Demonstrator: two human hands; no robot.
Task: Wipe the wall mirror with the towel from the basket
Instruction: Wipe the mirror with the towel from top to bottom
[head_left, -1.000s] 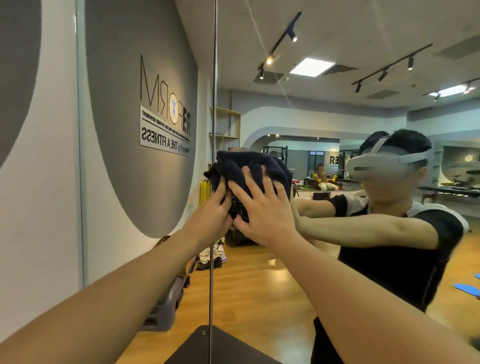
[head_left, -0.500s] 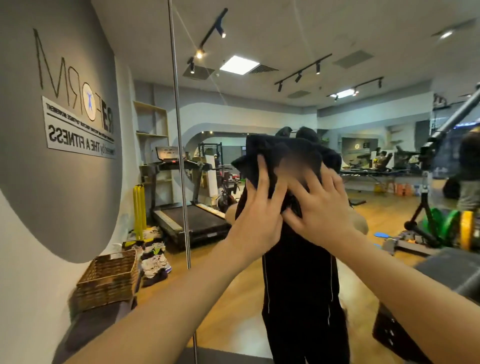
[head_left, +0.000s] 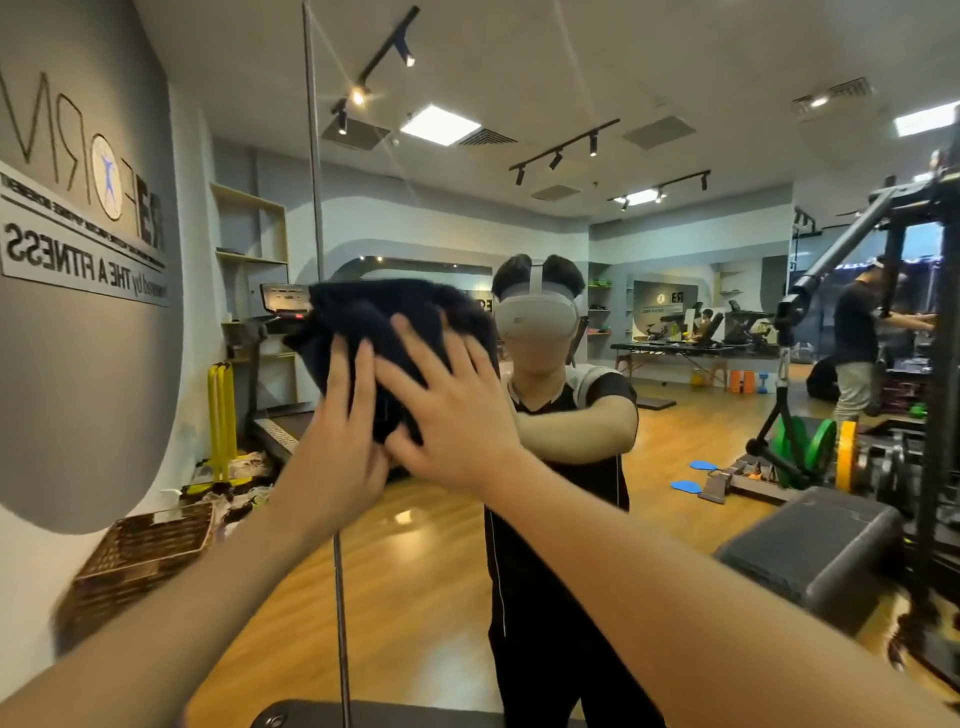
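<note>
Both palms are flat on the dark towel (head_left: 395, 332), pressing it against the wall mirror (head_left: 519, 156) at about head height. The left hand (head_left: 332, 441) lies spread over the towel's lower left, and the right hand (head_left: 457, 415) overlaps it at the 3 o'clock side, fingers fanned and pushing rather than curled around the cloth. Neither hand pinches the towel; they pin it to the glass with open palms.

The towel is clearly out of the wicker basket (head_left: 140, 561), which sits low at 8 o'clock by the wall, so fetching is done and wiping is under way. How much glass is already clean I cannot tell: no streak or wet patch shows. Judging by the mirror's reach, most of it, above toward 12 o'clock and all the way out to 3 o'clock, likely needs passes yet.

A vertical seam (head_left: 317, 208) runs between mirror panels, passing just behind the towel's left edge; the cloth may snag or skip there. A dark padded bench (head_left: 810, 551) stands at 4 o'clock close to the glass and would crowd any stretch to the right. A yellow stand (head_left: 221, 421) and loose shoes lie near the basket at 9 o'clock, seen in reflection, as are the treadmill (head_left: 275, 312) and a weight rack (head_left: 924, 364) at 3 o'clock. Another person (head_left: 857, 343) works out there, well apart.
</note>
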